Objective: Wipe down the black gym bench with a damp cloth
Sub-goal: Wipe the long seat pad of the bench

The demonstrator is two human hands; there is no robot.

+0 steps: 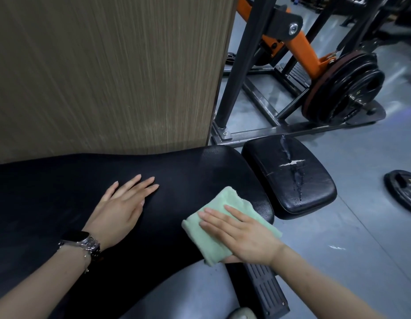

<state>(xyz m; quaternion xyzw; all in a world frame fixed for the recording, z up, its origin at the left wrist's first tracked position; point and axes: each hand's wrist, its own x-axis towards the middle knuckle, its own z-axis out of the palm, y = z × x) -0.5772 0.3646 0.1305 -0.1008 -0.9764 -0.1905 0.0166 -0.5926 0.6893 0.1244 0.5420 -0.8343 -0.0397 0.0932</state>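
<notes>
A long black gym bench [61,203] fills the lower left of the view, its padded back section running left to right, from the near left corner toward a rounded end at centre right. Just past that end, across a narrow gap, sits the separate seat pad [289,178], its black cover split by pale cracks. Behind the bench stands a wood-grain panel [103,72]; beyond, on the grey floor, an orange-and-black weight machine [310,49] loaded with plates.

The left hand [121,210] lies flat on the middle of the pad, fingers straight and slightly spread — it appears to brace, holding nothing. The right hand [241,236] presses a folded pale green cloth [213,229] flat under straight fingers, at the bench's near edge close to the rounded end.

The cloth sits at the right end of the long axis, so most of the pad stretches away leftward — probably the coming strokes run that way, under or past the left hand, with the cracked seat pad just to the right.
</notes>
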